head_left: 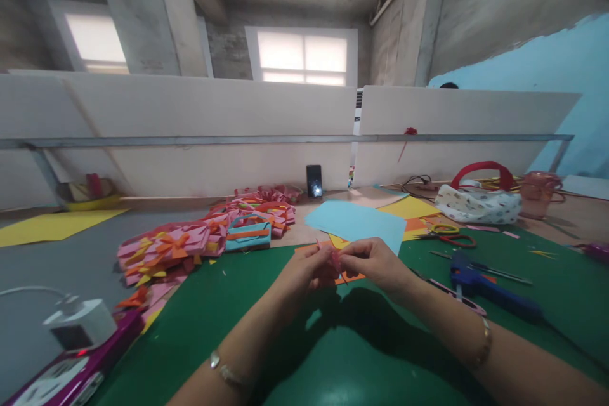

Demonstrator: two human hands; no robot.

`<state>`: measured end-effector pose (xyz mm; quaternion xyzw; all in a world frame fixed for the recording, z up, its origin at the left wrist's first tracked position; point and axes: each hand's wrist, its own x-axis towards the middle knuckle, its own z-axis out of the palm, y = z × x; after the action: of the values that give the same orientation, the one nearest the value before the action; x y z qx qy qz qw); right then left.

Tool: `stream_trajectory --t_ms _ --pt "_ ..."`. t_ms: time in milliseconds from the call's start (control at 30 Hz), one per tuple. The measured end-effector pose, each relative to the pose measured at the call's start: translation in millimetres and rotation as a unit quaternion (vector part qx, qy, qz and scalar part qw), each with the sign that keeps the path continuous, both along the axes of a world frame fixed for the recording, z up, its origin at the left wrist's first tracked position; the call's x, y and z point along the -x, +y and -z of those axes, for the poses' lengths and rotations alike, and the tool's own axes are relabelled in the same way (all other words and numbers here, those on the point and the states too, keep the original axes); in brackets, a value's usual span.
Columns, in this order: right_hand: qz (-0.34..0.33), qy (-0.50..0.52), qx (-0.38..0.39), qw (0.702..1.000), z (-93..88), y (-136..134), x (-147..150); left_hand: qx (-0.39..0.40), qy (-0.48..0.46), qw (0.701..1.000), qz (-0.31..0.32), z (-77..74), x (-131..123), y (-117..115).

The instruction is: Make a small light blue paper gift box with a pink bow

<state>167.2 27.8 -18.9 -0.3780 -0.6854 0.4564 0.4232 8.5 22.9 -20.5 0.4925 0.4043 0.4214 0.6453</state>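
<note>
Both hands meet over the front of the green cutting mat. My left hand is closed on a small pinkish-red piece, which looks like folded paper. My right hand pinches the same piece from the other side. Fingers cover much of it, so its exact shape cannot be made out. Just behind and under the hands lie orange paper and a large light blue sheet. To the left stands a small blue paper bag with an orange band.
Pink paper pieces with bows pile up at left, beside a purple power strip with a white charger. At right lie scissors, a blue glue gun and a pink-handled cutter. A phone leans behind.
</note>
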Motion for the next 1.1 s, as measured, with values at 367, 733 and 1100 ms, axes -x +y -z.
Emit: stream_trajectory --t_ms 367,733,1100 --pt "0.126 0.029 0.021 0.991 -4.0 2 0 -0.016 0.030 0.997 -0.075 2.6 3 0" --pt "0.067 0.013 0.010 0.998 2.5 1 3 -0.113 0.081 0.990 -0.034 8.5 2 6" --pt "0.037 -0.236 -0.409 0.881 -6.0 -3 -6 -0.008 0.019 0.998 -0.060 -1.9 14 -1"
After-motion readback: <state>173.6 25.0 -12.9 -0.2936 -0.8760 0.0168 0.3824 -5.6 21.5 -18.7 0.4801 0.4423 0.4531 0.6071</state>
